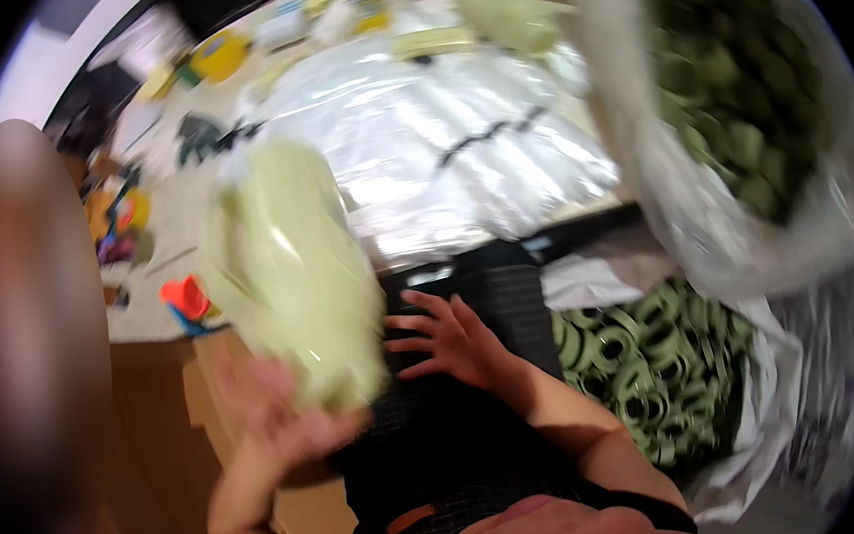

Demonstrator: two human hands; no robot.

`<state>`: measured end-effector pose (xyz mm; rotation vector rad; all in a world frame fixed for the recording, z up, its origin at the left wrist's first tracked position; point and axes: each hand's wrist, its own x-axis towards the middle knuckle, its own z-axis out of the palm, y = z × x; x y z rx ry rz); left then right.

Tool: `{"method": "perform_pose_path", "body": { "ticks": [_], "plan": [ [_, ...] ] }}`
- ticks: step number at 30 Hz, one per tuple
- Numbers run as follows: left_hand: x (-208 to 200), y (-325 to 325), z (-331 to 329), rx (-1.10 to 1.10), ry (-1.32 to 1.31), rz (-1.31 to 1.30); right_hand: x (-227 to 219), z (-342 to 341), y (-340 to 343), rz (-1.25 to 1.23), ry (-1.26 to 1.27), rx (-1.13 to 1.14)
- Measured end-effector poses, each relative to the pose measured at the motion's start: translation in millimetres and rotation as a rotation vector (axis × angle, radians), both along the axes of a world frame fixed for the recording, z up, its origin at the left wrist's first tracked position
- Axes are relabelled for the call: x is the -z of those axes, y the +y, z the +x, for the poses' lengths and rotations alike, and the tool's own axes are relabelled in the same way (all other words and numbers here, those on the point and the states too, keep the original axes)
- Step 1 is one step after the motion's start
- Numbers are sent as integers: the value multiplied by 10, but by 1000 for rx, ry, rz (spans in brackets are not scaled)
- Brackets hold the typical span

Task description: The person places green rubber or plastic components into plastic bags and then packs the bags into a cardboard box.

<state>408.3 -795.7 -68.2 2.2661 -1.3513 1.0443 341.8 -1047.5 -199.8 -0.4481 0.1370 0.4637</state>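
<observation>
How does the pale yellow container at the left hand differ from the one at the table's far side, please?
The near container is against the left hand; the far container lies across the table, with no hand on it. The near container looks larger in view, the far container smaller. Both are pale yellow-green.

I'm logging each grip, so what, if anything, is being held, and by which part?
The left hand holds the pale yellow container by its near end; blur hides the exact finger placement. The right hand is open beside it.
</observation>
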Motion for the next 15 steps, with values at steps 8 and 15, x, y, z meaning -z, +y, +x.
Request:
{"method": "perform_pose_path", "body": {
  "ticks": [8,15],
  "plan": [
    [783,-378,-844,179,1435,-546,-565,-1040,-454,-50,462,-54],
    [953,-104,-887,186,1987,-639,-991,-463,-1834,-1991,-305,640]
  ]
}}
